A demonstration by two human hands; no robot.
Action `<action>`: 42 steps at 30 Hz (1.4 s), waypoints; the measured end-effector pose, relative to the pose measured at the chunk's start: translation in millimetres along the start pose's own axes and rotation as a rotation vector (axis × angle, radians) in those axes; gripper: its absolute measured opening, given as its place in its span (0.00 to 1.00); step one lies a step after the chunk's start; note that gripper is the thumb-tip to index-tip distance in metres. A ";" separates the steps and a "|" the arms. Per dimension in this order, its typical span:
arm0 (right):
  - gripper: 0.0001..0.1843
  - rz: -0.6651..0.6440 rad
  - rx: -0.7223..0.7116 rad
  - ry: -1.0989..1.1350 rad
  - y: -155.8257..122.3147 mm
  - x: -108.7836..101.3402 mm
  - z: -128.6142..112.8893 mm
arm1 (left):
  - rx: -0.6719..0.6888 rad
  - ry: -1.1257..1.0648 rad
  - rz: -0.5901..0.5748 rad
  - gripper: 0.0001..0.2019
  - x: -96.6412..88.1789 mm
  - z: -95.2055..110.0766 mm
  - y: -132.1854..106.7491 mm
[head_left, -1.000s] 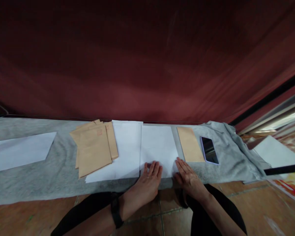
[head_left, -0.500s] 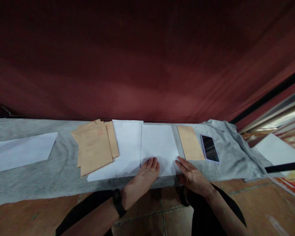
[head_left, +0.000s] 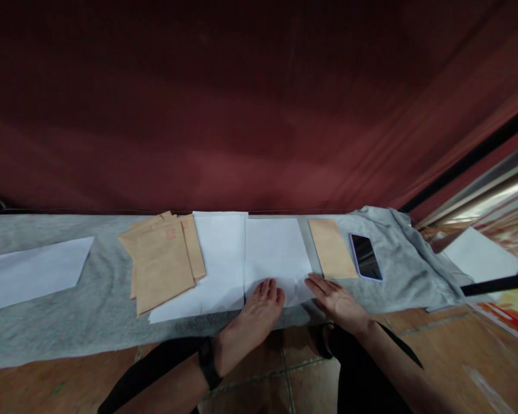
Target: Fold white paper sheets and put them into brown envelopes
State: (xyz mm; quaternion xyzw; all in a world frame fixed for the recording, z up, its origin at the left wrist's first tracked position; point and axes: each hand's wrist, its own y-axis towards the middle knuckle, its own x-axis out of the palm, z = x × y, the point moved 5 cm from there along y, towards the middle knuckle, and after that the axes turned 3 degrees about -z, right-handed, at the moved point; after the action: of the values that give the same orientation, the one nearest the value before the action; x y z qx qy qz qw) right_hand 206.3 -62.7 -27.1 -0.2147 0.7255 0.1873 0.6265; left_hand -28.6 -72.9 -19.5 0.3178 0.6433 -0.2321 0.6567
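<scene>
Left hand [head_left: 256, 307] flat, fingers [head_left: 269, 287] close together, pressing the near edge of the white sheet [head_left: 276, 256] on the grey cloth [head_left: 90, 299]. Right hand [head_left: 339, 299] flat, fingers slightly spread, at the sheet's right corner, beside the brown envelope [head_left: 331, 248].

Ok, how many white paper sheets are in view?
4: far-left sheet on the grey cloth; second sheet partly under the brown envelope pile; middle sheet under the left hand, by the right hand; right sheet past the cloth's end. Others may be stacked beneath.
</scene>
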 end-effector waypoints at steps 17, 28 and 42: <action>0.21 0.605 0.468 0.969 44.7 -40.8 57.4 | -0.431 -1.311 0.352 0.26 -57.2 -102.5 36.5; 0.22 0.359 0.684 0.276 72.0 -8.8 51.4 | -0.821 -0.832 0.063 0.37 7.7 -111.9 66.2; 0.27 0.474 0.311 0.406 117.5 -5.6 -1.3 | -0.443 -0.129 0.177 0.26 -4.2 -66.6 81.6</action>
State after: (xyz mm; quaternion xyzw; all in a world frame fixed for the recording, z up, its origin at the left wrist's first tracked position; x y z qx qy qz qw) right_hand 141.8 35.5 -21.1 0.0250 0.8849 0.1682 0.4337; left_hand -17.0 30.6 -3.7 0.2058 0.6047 -0.0468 0.7680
